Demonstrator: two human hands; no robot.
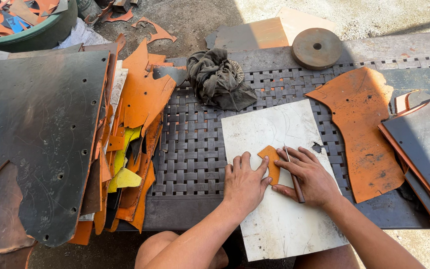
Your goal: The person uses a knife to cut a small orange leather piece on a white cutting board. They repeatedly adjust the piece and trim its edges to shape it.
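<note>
Seen from the head camera: a person seated at a woven, lattice-topped surface works over a pale cutting board that lies at its near edge. On the board's middle rests a small orange piece. The left hand lies flat and spread just left of the piece, fingers extended, its thumb and forefinger pinning the piece's edge; it grips nothing. The right hand, just right of the piece, is loosely closed around a slim blade-like tool, whose tip stands at the piece's right edge.

The small piece already appears cut to a shape with a notched top, so the trimming looks well along, though whether the right edge is finished cannot be told.

Beyond the board lies a crumpled dark rag, and farther back to the right a round, rusty disc with a centre hole. To the board's right a large orange sheet lies uncut, near stacked dark panels. Left of the board, a heap of orange and yellow offcuts leans against a big dark sheet punched with holes. Well behind, at the far left, a green tub holds more scraps.
</note>
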